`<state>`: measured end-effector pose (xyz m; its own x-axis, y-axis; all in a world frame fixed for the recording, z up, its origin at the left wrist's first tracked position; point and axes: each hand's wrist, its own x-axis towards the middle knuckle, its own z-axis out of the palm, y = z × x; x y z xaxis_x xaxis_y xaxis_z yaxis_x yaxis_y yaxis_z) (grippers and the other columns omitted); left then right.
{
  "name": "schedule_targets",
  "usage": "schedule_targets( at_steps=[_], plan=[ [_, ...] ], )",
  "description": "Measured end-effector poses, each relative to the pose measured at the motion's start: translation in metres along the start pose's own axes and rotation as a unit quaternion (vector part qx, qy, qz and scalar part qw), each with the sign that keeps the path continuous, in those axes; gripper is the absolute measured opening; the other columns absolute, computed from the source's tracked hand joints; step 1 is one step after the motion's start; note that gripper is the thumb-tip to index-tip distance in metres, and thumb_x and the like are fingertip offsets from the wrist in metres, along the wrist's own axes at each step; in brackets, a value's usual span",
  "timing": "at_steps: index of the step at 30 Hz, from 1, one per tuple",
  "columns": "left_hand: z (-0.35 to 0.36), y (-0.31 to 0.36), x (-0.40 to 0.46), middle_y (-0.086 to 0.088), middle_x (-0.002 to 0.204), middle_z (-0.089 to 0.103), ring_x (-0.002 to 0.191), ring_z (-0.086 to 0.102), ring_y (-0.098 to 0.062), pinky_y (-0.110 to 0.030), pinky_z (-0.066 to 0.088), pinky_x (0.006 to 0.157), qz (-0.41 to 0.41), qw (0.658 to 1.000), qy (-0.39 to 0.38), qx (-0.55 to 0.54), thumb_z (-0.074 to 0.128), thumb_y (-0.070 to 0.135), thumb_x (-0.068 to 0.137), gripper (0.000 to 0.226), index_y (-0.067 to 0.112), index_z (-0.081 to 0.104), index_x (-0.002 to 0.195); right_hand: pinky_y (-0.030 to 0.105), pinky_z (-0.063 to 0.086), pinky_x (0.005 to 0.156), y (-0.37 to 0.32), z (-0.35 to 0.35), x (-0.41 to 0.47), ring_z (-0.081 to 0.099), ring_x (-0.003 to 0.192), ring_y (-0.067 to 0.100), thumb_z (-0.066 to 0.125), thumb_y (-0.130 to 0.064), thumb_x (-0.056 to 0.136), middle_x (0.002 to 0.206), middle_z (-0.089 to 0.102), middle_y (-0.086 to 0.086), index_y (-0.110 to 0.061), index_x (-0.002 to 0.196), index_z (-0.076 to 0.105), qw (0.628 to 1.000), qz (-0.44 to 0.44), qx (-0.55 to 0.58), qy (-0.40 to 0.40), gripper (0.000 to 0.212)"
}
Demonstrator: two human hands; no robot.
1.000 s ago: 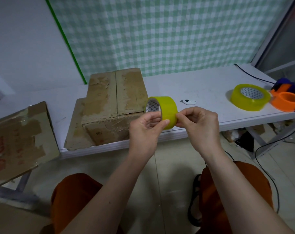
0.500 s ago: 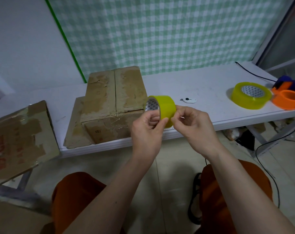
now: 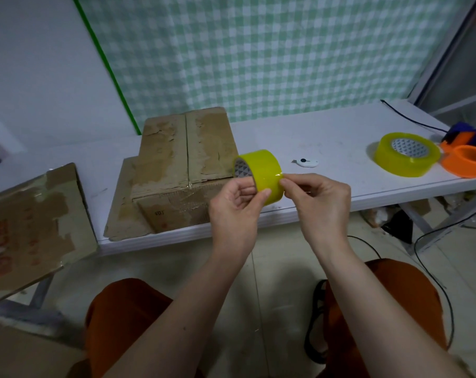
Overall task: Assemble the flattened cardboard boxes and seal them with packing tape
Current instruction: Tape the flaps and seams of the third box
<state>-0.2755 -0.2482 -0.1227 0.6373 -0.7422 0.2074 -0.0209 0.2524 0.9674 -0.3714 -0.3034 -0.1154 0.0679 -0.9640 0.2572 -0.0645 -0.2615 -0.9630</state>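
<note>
A yellow tape roll is held in the air in front of the white table. My left hand grips it from below, thumb on the outer face and fingers in the core. My right hand pinches the tape's loose end at the roll's right side. An assembled cardboard box with closed top flaps stands on the table just left of the roll, on a flat sheet of cardboard. A flattened cardboard box lies at the far left.
A second, larger yellow tape roll lies flat on the table at the right, beside an orange tape dispenser. A small white cutter lies mid-table. Black cables run along the right edge and floor. My knees in orange trousers are below.
Both hands have stayed at the roll. My right fingertips have shifted slightly on its right side and now pinch the tape's end.
</note>
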Motion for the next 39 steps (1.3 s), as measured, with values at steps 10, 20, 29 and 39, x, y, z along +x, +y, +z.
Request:
schedule_targets(
  at_steps=[10,20,29,39],
  plan=[
    [0.000,-0.003,-0.003,-0.002,0.077,0.068,0.067,0.065,0.001,-0.013,0.052,0.069,0.005,1.000,-0.009,0.009,0.068,-0.014,0.078,0.025,0.009,0.063,0.087,0.046,0.057,0.073,0.000,-0.003,0.004,0.069,0.066,0.022,0.077,-0.006,0.074,0.065,0.071,-0.004,-0.029,0.064,0.069,1.000,0.024,-0.007,0.000,0.027],
    [-0.002,-0.001,-0.003,0.005,0.074,0.066,0.064,0.064,0.004,-0.010,0.049,0.066,0.004,0.999,-0.019,0.031,0.068,-0.013,0.079,0.024,0.009,0.063,0.087,0.010,0.048,0.071,-0.004,-0.009,0.014,0.063,0.076,-0.006,0.061,0.001,0.083,0.086,0.068,-0.006,-0.009,0.068,0.064,0.987,0.012,-0.048,-0.154,0.019],
    [-0.001,-0.002,0.000,0.003,0.077,0.067,0.067,0.063,0.002,-0.013,0.051,0.069,0.010,0.998,-0.009,0.055,0.071,-0.008,0.080,0.025,0.015,0.065,0.089,0.016,0.051,0.075,0.001,-0.004,0.007,0.063,0.084,-0.001,0.069,-0.003,0.083,0.093,0.067,-0.009,-0.027,0.096,0.068,0.994,-0.085,-0.005,-0.072,0.028],
    [-0.003,-0.003,0.001,0.006,0.080,0.063,0.073,0.058,0.001,-0.015,0.047,0.073,0.112,0.978,-0.068,0.161,0.074,0.003,0.078,0.017,0.010,0.074,0.094,0.043,0.054,0.085,0.005,0.001,0.007,0.069,0.088,0.035,0.078,-0.011,0.072,0.090,0.071,0.017,-0.003,0.099,0.064,0.951,0.121,0.229,-0.171,0.032]
  ],
)
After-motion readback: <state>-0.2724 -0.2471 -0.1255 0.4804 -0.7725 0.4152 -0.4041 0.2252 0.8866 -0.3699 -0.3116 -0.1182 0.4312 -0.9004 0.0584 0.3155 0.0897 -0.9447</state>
